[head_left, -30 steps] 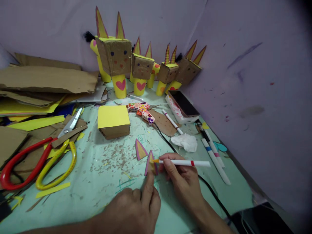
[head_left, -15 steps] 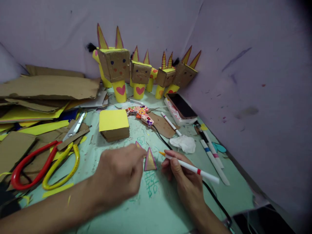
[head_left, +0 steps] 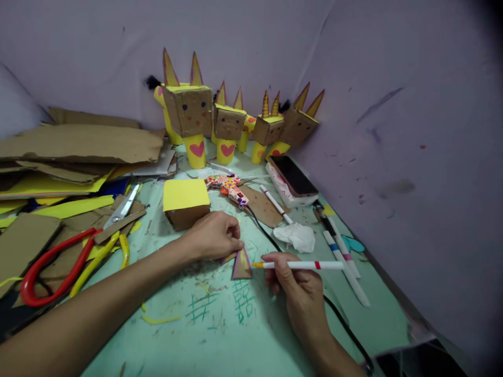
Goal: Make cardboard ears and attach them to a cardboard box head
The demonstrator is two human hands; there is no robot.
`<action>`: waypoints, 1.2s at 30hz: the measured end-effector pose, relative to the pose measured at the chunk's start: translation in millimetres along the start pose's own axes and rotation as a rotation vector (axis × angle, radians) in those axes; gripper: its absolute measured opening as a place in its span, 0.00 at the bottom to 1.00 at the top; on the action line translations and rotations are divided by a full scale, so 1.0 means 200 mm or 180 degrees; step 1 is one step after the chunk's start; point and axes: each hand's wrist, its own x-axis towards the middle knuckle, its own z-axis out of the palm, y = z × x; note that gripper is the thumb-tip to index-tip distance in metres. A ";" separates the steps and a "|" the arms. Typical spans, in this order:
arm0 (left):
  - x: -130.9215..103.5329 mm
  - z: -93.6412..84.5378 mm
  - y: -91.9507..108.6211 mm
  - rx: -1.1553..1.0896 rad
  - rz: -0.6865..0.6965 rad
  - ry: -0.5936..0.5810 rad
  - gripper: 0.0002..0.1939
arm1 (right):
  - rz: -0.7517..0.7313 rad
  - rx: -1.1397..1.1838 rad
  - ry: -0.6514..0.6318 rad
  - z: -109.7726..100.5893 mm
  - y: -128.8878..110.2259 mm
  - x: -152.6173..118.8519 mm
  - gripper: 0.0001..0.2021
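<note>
A small cardboard triangle (head_left: 242, 266) with a yellow face and purple edges lies on the green tabletop. My left hand (head_left: 216, 234) is closed, its thumb and finger on the triangle's tip, which they partly hide. Part of a second purple-edged triangle (head_left: 228, 258) shows under that hand. In my right hand (head_left: 301, 280) is a white marker (head_left: 306, 265) with an orange tip and a red band, held in a closed grip. Its tip points left, at the triangle's right edge; whether they touch is unclear. A cardboard box with a yellow top (head_left: 186, 195) stands just beyond my left hand.
Red-and-yellow-handled scissors (head_left: 58, 267) and stacked cardboard (head_left: 78, 142) lie left. Several box-headed figures (head_left: 192, 112) line the wall. Behind my hands are a patterned glue gun (head_left: 231, 188), its black cord, crumpled tissue (head_left: 296, 235) and a phone (head_left: 294, 174). More markers (head_left: 346, 269) lie right.
My left hand has moved away from me and its fingers have come onto the triangle's tip. The marker has turned nearly level, and its tip has shifted left and down to the triangle's edge.
</note>
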 end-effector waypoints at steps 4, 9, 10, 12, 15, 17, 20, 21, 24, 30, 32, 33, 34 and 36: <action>0.01 -0.01 0.00 0.0103 -0.0018 -0.0003 0.09 | -0.0169 -0.0157 -0.0139 0.00 -0.01 0.00 0.18; 0.01 0.00 0.01 0.0303 -0.0046 0.0073 0.07 | -0.0122 -0.0212 -0.0118 0.00 -0.01 0.02 0.17; 0.01 0.01 0.00 0.0340 -0.0048 0.0092 0.08 | -0.0102 -0.0218 -0.0122 0.00 0.00 0.02 0.17; 0.01 0.02 0.00 0.0396 -0.0052 0.0113 0.08 | -0.0048 -0.0181 -0.0075 -0.01 0.00 0.03 0.16; 0.00 0.02 0.00 0.0438 -0.0049 0.0106 0.08 | 0.0010 -0.0068 -0.0156 -0.04 0.02 0.01 0.13; -0.01 0.02 0.00 0.0438 -0.0011 0.0087 0.09 | -0.0061 -0.0095 -0.0362 -0.06 0.05 -0.01 0.12; -0.02 0.01 0.01 0.0422 0.0049 0.0067 0.11 | -0.0177 -0.0208 -0.0481 -0.09 0.08 -0.04 0.12; -0.02 0.01 0.01 0.0420 0.0050 0.0071 0.11 | -0.0166 -0.0234 -0.0410 -0.09 0.08 -0.04 0.13; -0.01 0.00 0.02 0.0436 0.0023 0.0091 0.10 | -0.0047 -0.0384 -0.0072 -0.09 0.05 -0.02 0.15; 0.01 0.01 0.02 0.0515 0.0007 0.0095 0.09 | -0.0127 -0.0420 -0.0124 -0.01 -0.05 0.07 0.15; 0.01 0.02 0.02 0.0553 0.0004 0.0119 0.09 | -0.0172 -0.0297 -0.0262 0.01 -0.04 0.08 0.13; 0.01 0.02 0.01 0.0574 -0.0002 0.0135 0.09 | -0.0197 -0.0279 -0.0303 0.02 -0.03 0.09 0.12; 0.01 0.02 0.01 0.0592 -0.0007 0.0153 0.09 | -0.0225 -0.0287 -0.0321 0.03 -0.02 0.09 0.12; 0.01 0.03 0.01 0.0620 -0.0008 0.0181 0.09 | -0.0265 -0.0337 -0.0334 0.03 0.01 0.09 0.12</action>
